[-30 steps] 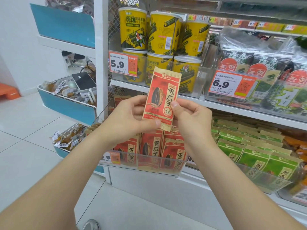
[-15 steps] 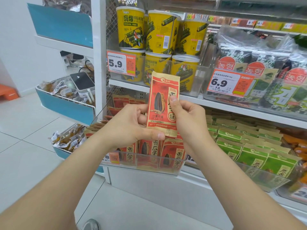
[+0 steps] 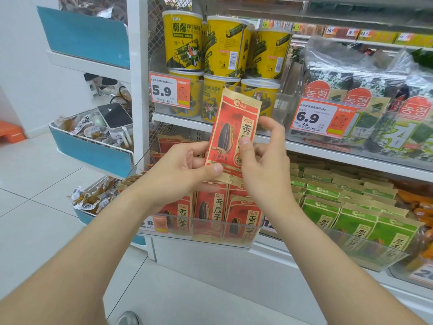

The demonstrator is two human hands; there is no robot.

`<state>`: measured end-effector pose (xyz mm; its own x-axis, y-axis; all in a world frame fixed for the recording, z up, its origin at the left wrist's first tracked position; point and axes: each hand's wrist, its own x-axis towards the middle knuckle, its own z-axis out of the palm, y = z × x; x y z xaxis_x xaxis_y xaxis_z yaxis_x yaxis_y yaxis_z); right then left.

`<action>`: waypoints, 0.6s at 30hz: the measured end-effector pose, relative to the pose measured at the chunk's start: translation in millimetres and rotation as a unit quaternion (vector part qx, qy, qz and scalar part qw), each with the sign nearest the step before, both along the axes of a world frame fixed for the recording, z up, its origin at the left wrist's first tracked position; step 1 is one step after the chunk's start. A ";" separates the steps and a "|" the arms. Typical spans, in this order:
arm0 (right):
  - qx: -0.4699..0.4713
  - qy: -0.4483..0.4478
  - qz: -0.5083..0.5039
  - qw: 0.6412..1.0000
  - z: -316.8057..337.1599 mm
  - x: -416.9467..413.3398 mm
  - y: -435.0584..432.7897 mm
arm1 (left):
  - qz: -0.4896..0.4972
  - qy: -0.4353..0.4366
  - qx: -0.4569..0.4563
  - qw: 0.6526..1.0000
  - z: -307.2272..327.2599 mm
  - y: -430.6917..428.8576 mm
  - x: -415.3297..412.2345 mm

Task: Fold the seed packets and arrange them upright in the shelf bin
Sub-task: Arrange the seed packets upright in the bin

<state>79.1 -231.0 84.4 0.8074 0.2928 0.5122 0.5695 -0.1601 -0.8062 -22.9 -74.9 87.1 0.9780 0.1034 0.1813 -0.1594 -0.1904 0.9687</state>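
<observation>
Currently you hold one red seed packet [image 3: 234, 139] upright in front of the shelf, above the clear shelf bin [image 3: 210, 233]. Your left hand [image 3: 182, 170] pinches its lower left edge, thumb on the printed face and fingers behind. Your right hand [image 3: 262, 160] presses a thumb on the right half of the face; its other fingers are spread loosely behind and beside the packet. No crease is visible yet; judged: the fold is only being set up.

Bin state: several matching red packets [image 3: 212, 207] stand upright at the front, more are tilted behind. The held packet is apart from them.

Risks, judged:
- Grip sits low and the top is unsupported, so the upper half could flop and the crease could run crooked.
- Seeds inside may bunch under your thumb and resist a clean fold.
- Lowering it blind could knock the front row forward against the bin wall.

Surroundings: green packets [image 3: 356, 219] fill the neighbouring bin to the right. Yellow tubs [image 3: 185, 43] and a price tag [image 3: 169, 91] sit on the shelf above, close behind the packet top. Seaweed bags [image 3: 351, 90] lie further right. Your own forearms cover part of the bin opening, so free slots cannot be confirmed.
</observation>
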 end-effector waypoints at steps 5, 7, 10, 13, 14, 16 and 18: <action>-0.096 0.032 0.102 0.990 -7.9 -13.4 4.6 | -0.030 0.000 -0.020 0.999 -0.6 -0.4 0.0; -0.030 0.137 0.159 0.977 -6.6 -15.5 11.1 | -0.001 -0.027 -0.021 0.999 -0.9 -4.1 0.8; 0.032 0.271 0.216 0.937 -2.6 -16.3 19.0 | 0.070 -0.063 -0.031 0.995 0.4 -7.1 2.6; 0.043 0.311 0.234 0.920 -0.5 -15.5 17.8 | 0.126 -0.065 -0.039 0.989 0.5 -8.9 4.2; 0.033 0.319 0.233 0.918 1.6 -16.0 16.0 | 0.143 -0.058 -0.039 0.987 -0.2 -9.3 5.0; 0.004 0.329 0.215 0.920 3.0 -17.2 13.4 | 0.165 -0.027 -0.050 0.985 -1.4 -10.4 6.0; -0.002 0.353 0.212 0.911 2.0 -18.0 12.8 | 0.165 0.020 -0.046 0.985 -2.3 -11.1 6.3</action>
